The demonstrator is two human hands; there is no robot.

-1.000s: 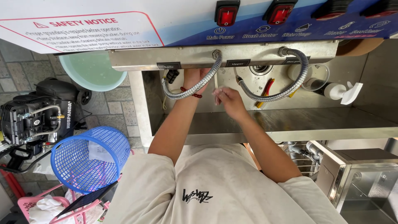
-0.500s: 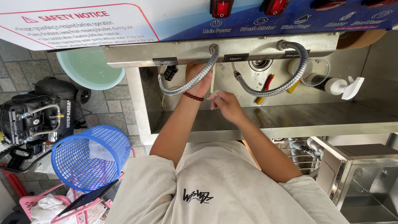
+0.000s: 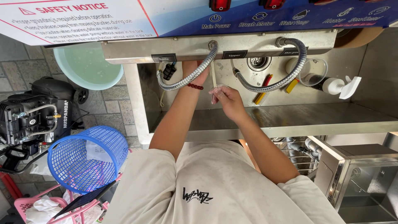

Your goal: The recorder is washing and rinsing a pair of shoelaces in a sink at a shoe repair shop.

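Reaching deeper into the steel sink [image 3: 290,118], the left hand [image 3: 198,71] has slid up behind the flexible hose [image 3: 188,81] at twelve o'clock (grip hidden, cannot tell). The right hand [image 3: 226,99] stays closed on a small clear cup [image 3: 216,92], so the rinsing looks ongoing.

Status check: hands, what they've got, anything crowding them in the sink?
Left hand up at the flexible metal hose under the panel. Right hand holds a small clear item, kind unclear. Second hose and brush lie just right.

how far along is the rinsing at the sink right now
Done: nothing visibly finished. In hand: right hand holds a small clear item under the thin tube; left hand reaches up by the flexible hose. Left: brushes and clear cup lie untouched in the basin.
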